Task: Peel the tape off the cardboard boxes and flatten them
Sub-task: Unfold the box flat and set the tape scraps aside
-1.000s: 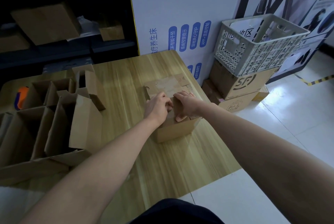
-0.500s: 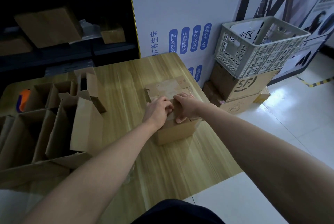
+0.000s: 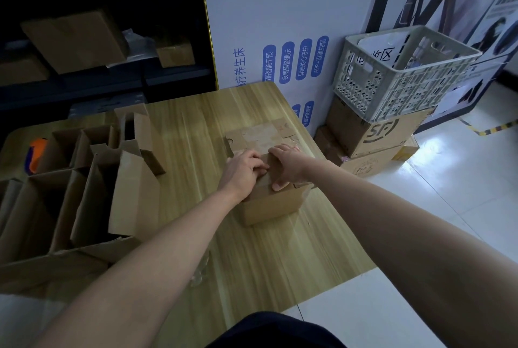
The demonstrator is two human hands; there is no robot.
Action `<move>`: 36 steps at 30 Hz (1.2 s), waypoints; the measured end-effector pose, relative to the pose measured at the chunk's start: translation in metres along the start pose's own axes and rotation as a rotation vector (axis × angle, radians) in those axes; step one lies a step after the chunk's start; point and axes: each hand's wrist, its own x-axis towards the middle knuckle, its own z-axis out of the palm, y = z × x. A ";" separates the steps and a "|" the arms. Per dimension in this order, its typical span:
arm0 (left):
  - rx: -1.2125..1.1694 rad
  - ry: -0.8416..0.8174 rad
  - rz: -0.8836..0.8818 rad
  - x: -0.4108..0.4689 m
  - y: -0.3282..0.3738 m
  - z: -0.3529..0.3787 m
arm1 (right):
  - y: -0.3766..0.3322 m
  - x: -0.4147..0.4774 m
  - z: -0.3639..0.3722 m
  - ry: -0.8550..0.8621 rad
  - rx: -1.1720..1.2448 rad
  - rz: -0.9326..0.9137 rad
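Both hands pressed on the box (image 3: 270, 201): left hand (image 3: 243, 168) curled, fingertips pinching at its top; right hand (image 3: 286, 164) spread flat beside them.

Wooden table (image 3: 196, 123), grey plastic crate (image 3: 403, 72), dark shelving (image 3: 112, 78), white tiled floor (image 3: 462, 179)

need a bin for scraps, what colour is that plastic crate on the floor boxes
Light grey crate, perforated walls; head view.
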 end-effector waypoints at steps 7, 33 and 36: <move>0.059 -0.014 -0.064 0.009 0.011 -0.003 | 0.000 0.000 -0.001 0.005 0.000 0.006; -0.974 -0.011 -0.423 -0.036 -0.020 -0.050 | -0.006 0.013 -0.004 -0.081 -0.141 0.054; -1.115 0.082 -0.630 -0.040 -0.034 -0.047 | -0.007 0.014 -0.004 -0.094 -0.138 0.064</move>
